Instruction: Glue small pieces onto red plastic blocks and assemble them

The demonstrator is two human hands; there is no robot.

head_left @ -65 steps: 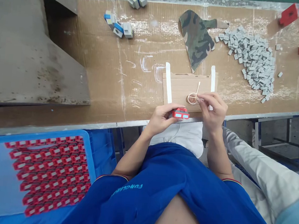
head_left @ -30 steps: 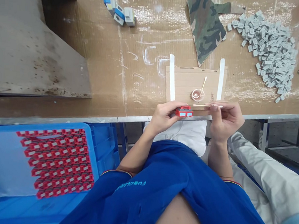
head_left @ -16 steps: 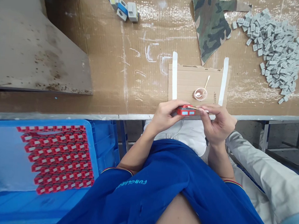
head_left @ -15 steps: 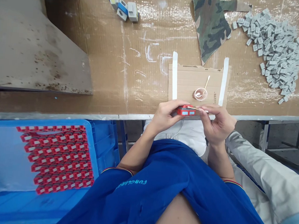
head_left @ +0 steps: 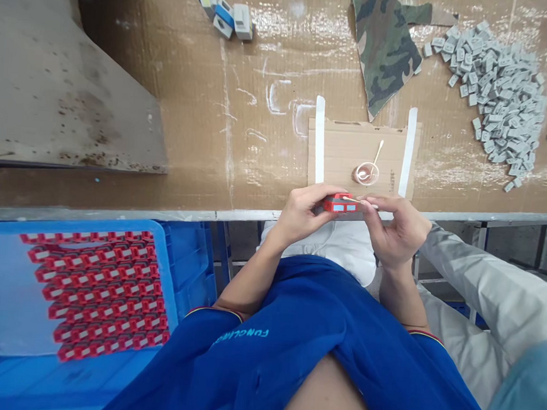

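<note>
Since the earlier frame, the right hand (head_left: pixel 399 231) has swung in beside the left hand (head_left: pixel 296 210), bringing the tip of a cotton swab (head_left: pixel 356 200) onto the top of a red toy block (head_left: pixel 340 203). The tip seems to touch the block, though the view there is poor.

A cardboard-covered workbench (head_left: pixel 262 103) fills the upper view, with a grey metal sheet (head_left: pixel 66 68) lying at its left. Below its metal front edge (head_left: pixel 272 216) and well left of the hands sits a blue plastic crate (head_left: pixel 174 266) of red-and-white pieces (head_left: pixel 101 286) in tight rows. Further up the bench lie a camouflage cloth (head_left: pixel 385 43) and a heap of small grey blocks (head_left: pixel 494 102).

The block is held just over the front edge, close to a taped cardboard square (head_left: pixel 360 155), which carries a small dish (head_left: pixel 366 173) with a second swab (head_left: pixel 378 153) leaning in it. The left fingers (head_left: pixel 319 196) are closed around the block, and the right fingers (head_left: pixel 373 203) pinch the swab.

The blue shirt (head_left: pixel 237 366) has upside-down lettering (head_left: pixel 239 335), perhaps "FUNCLUB".
</note>
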